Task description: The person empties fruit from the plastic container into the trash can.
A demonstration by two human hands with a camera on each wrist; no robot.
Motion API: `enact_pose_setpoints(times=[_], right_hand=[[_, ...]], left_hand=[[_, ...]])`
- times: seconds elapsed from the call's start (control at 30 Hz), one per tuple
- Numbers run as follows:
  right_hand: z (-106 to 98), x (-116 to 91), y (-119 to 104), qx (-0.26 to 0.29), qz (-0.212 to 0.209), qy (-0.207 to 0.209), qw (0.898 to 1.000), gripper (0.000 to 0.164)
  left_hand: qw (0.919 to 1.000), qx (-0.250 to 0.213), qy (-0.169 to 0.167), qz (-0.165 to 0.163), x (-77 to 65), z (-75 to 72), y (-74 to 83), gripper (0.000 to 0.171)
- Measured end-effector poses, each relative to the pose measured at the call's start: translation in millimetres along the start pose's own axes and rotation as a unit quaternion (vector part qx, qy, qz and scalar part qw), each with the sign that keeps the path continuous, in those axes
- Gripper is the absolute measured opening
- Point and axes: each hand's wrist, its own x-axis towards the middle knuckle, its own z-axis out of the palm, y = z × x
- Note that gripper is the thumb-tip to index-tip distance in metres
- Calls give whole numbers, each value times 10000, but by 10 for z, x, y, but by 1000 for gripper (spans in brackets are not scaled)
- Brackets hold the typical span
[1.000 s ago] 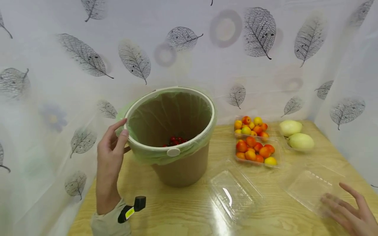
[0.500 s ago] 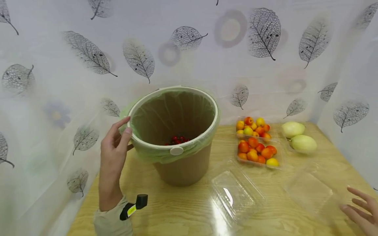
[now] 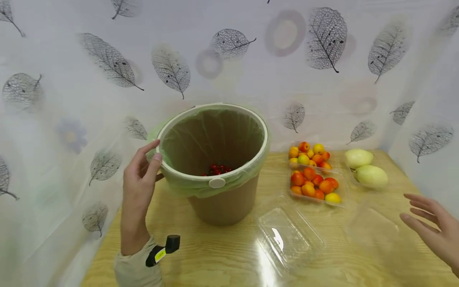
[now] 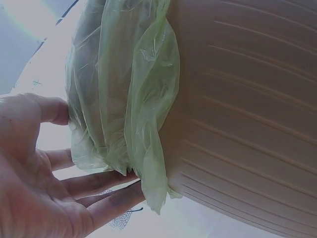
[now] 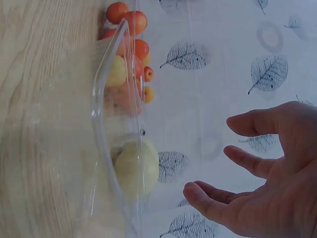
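A brown bucket (image 3: 224,205) lined with a green plastic bag (image 3: 201,190) stands on the table, with small red fruits (image 3: 218,170) at its bottom. My left hand (image 3: 138,185) touches the left side of its rim with the tips of spread thumb and fingers. In the left wrist view, the fingers (image 4: 109,193) lie extended against the gathered bag (image 4: 148,99). On the right, my right hand (image 3: 432,227) is raised beside a clear plastic container (image 3: 374,227), fingers apart and holding nothing. The right wrist view shows that container (image 5: 96,114) apart from the fingers (image 5: 247,161).
Another clear container (image 3: 285,235) lies on the table, right of the bucket. Two clear boxes of orange and yellow fruits (image 3: 313,185) stand behind it, with two pale green melons (image 3: 371,175) farther right. A leaf-patterned curtain (image 3: 236,75) hangs close behind.
My right hand moved right, off the clear container, then rose beside it. My left hand stays at the bucket rim. The whole head view shifted slightly.
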Motion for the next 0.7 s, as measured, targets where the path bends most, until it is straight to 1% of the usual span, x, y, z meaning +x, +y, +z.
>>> enact_pose_setpoints(times=[0.03,0.1,0.23,0.33,0.4,0.5,0.63,0.7], right_hand=[[20,50,-45,-29,-159,-151,9998,63],[69,159,-159,-33,-321,-539,9980,61],[196,341,-312,95,-381,-1205,9919,58],[323,462,-377,197,-326,-1664,9853,57],[418,538,-410,181,-313,-1891,9813,56],[558,645,-441,132,-396,-2042,9780,54],[683,762,-444,128,-526,-2026,9778,47],[733,819,-436,110,-507,-2036,9777,47]], left_hand=[[10000,5,14,-3,-1,-1,-1,39],[10000,13,37,-11,-3,-5,-1,38],[10000,32,6,-2,13,0,8,39],[10000,18,-30,25,33,10,21,39],[10000,-6,-34,23,35,14,22,39],[10000,-36,7,12,25,16,16,38],[10000,-50,58,-13,5,18,7,37],[10000,-40,60,-12,4,21,7,37]])
